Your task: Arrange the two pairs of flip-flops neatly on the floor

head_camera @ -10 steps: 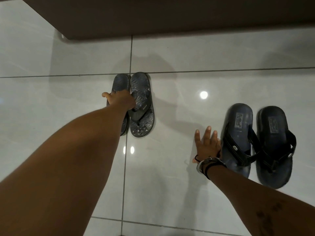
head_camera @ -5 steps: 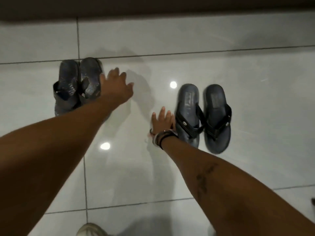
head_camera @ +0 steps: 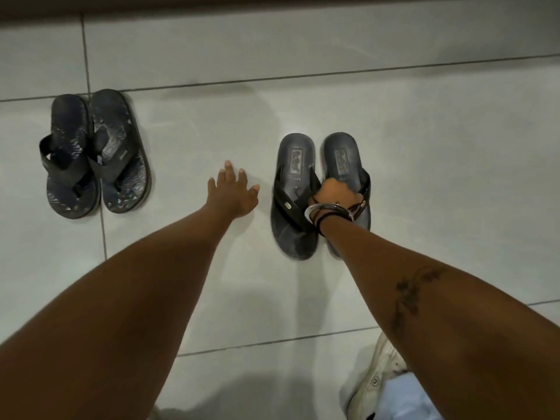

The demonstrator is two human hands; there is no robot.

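Observation:
Two pairs of dark flip-flops stand on the pale tiled floor [head_camera: 424, 177]. The patterned pair [head_camera: 94, 156] sits at the left, its two sandals side by side and touching, the right one overlapping the left strap. The plain dark pair [head_camera: 295, 177] sits right of centre, toes toward me. My right hand [head_camera: 336, 194], with bracelets at the wrist, is closed on the straps between the two plain sandals. My left hand [head_camera: 233, 192] hovers with fingers spread over bare floor between the pairs, touching neither.
A dark wall base or furniture edge [head_camera: 272, 4] runs along the top. My white shoe [head_camera: 375, 380] and pale trouser leg [head_camera: 406, 401] show at the bottom right. Tile joints cross the floor.
My left hand left the patterned pair and moved right to the gap between the pairs. My right hand went from flat on the floor onto the plain pair's straps. The view shifted.

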